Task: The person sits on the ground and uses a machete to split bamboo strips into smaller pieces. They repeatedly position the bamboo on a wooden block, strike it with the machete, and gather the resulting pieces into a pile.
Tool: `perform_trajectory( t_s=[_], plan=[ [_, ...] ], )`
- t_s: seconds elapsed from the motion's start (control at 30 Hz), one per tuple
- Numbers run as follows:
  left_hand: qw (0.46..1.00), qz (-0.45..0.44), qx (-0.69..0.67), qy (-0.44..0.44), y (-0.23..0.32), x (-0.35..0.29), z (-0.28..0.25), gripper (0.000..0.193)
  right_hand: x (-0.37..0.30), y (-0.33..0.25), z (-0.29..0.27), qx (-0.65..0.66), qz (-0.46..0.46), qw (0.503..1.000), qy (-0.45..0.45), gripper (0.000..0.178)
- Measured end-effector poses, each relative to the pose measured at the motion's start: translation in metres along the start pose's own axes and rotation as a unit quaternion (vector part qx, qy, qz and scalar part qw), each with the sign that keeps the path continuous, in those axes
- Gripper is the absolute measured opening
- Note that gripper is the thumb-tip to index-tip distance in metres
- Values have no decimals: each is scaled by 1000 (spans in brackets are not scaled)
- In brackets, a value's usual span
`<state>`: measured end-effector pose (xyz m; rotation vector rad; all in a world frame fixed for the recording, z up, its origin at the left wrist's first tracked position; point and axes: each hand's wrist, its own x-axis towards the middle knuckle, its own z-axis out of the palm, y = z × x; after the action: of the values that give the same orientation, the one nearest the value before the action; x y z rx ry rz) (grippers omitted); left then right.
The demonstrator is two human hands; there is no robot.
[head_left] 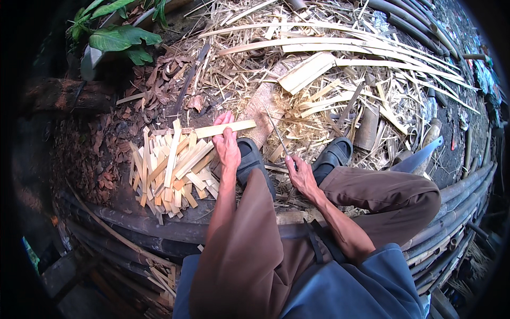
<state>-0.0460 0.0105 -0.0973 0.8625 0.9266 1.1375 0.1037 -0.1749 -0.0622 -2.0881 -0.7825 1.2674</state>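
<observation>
My left hand (228,143) is closed on a short flat bamboo strip (225,128), which lies crosswise and points right over a wooden block (260,109). In my right hand (300,173) is a knife (274,127), gripped by its handle, with its thin blade reaching forward and left. The blade stands apart from the strip's right end. Left of my left hand lies a heap of short cut bamboo strips (172,170). Past the block, a wide split bamboo piece (308,72) rests on the shavings.
Long bamboo splints (366,48) fan out at the far right. A hand saw (418,158) lies beyond my right knee, near a bamboo tube (367,127). Bamboo poles (457,194) run behind and beside me. My sandals (332,158) flank the work spot. Leaves (125,37) hang at the far left.
</observation>
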Motion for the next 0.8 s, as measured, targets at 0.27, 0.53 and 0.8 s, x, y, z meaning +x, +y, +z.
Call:
perform_trajectory(
  t_s=[0.27,0.53,0.8],
  plan=[
    [883,-12,456,109,112,6,-35,39,1,14,0,8,-20,1000,14,53],
    [782,129,608,40,101,31,-76,57,13,15,2,20,37,998,-51,55],
    [707,264,554,-350,-40,83,159,38,-1,21,14,60,-97,993,-42,55]
  ],
)
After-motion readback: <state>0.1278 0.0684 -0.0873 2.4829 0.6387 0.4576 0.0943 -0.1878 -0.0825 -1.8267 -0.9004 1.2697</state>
